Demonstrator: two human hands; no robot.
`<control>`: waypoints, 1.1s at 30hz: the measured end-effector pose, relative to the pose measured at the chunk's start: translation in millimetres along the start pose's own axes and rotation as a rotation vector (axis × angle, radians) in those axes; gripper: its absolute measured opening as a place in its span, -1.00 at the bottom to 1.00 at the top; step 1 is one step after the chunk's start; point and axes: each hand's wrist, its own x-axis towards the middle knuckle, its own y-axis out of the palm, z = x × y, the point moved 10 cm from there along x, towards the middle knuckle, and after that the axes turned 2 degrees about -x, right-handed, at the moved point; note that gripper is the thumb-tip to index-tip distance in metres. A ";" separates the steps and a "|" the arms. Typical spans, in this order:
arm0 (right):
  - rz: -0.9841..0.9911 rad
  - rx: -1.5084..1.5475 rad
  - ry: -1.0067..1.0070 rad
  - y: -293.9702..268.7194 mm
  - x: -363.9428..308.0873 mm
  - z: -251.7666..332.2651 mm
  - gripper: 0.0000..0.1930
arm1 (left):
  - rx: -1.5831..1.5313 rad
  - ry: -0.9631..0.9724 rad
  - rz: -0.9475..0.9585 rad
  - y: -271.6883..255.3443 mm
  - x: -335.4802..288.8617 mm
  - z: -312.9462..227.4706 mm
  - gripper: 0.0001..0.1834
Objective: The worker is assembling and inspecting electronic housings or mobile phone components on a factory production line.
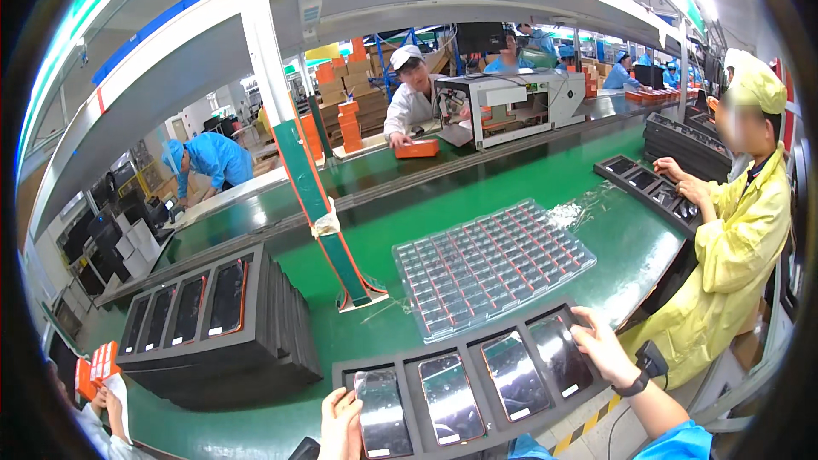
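A black foam tray (406, 376) with several dark smartphones, each in its own slot, lies at the near edge of the green table. My left hand (341, 423) closes on the tray's left end, fingers beside the leftmost smartphone (383, 411). At the other end, my right hand (603, 351), with a dark band at the wrist, grips the right side next to the rightmost smartphone (560, 356). Just beyond lies a clear plastic blister tray (494, 264) with many small compartments and reddish lines.
To the left stands a tall stack of foam trays (281, 324), smartphones in the top one. A green-and-white post (328, 226) rises from the table. At right, a person in yellow (741, 221) handles another foam tray (613, 169). Beyond runs a conveyor (358, 175) with a machine (520, 106).
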 end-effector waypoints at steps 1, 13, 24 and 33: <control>-0.009 0.022 0.021 -1.6 1.6 1.8 -0.36 | 0.031 -0.070 0.068 9.3 -5.4 3.9 -0.46; 0.157 -0.040 -0.029 15.9 3.5 -4.4 -0.47 | 0.204 0.209 0.093 68.9 -30.6 -29.4 -0.17; 0.061 -0.259 -0.175 93.7 -26.9 14.0 -0.67 | 0.370 0.329 0.148 118.7 -34.7 42.9 -0.16; 0.123 -0.551 -0.399 134.2 -43.3 38.7 -0.28 | 0.335 0.304 0.135 106.0 -16.8 63.0 -0.14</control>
